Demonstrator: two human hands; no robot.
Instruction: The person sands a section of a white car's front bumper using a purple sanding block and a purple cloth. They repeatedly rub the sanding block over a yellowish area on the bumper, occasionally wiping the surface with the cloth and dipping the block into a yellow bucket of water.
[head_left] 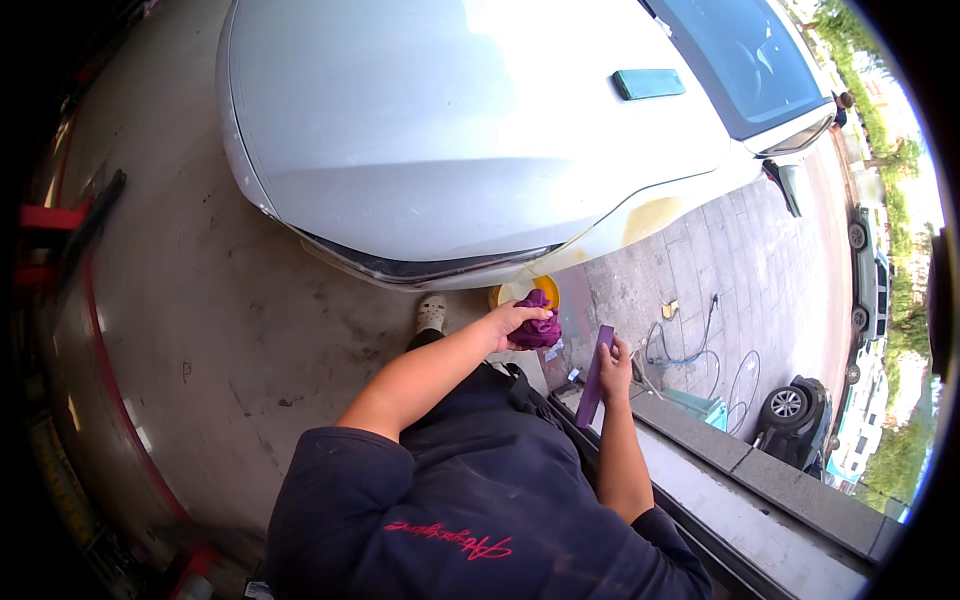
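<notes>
A crumpled purple cloth (537, 328) is bunched in my left hand (506, 322), its fingers closed around it above a yellow bucket (552, 289). My right hand (616, 370) grips a long, flat purple block (595, 383) near its upper part, tilted slightly and apart from the cloth. Both hands are just off the front corner of a white car, whose bonnet (420, 120) fills the upper middle. On that bonnet, near the windscreen, lies a flat teal block (648, 84). A yellowish patch (651, 219) marks the car's fender.
A raised ledge (700, 440) runs along my right. Beyond it are a blue hose (690, 357), a teal container (703, 407) and a dark vehicle's wheel (787, 404). Red equipment (50, 218) stands at far left. A person (843, 104) is beyond the car.
</notes>
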